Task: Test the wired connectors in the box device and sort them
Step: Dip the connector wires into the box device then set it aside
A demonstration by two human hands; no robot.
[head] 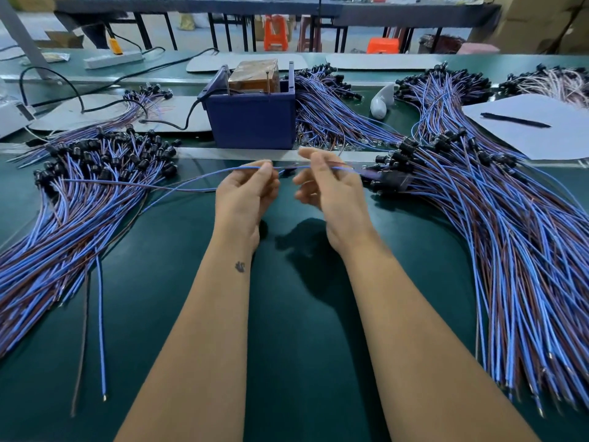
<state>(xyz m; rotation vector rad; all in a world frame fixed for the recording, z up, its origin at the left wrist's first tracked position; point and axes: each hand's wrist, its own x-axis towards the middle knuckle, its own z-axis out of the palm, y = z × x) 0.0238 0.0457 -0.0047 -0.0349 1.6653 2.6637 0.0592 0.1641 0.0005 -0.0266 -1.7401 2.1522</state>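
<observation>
green matting covers the counter (287,314), with dark benches and orange stools beyond its far edge at 12 o'clock. the blue box device (251,121) stands at 12 o'clock from the hands, a black cable leaving its left side. the left hand (245,193) pinches a blue wire (191,185) between thumb and fingertips, the other fingers curled loosely. the right hand (328,183), just beside it at 3 o'clock, pinches the same run of wire, which stretches across toward the right heap. whether a connector sits between the two hands is too blurred to tell. a heap of wired connectors (95,173) lies at 9 o'clock, a larger heap (497,224) at 3 o'clock. a pen (514,120) rests on white paper (541,135) at 2 o'clock.
</observation>
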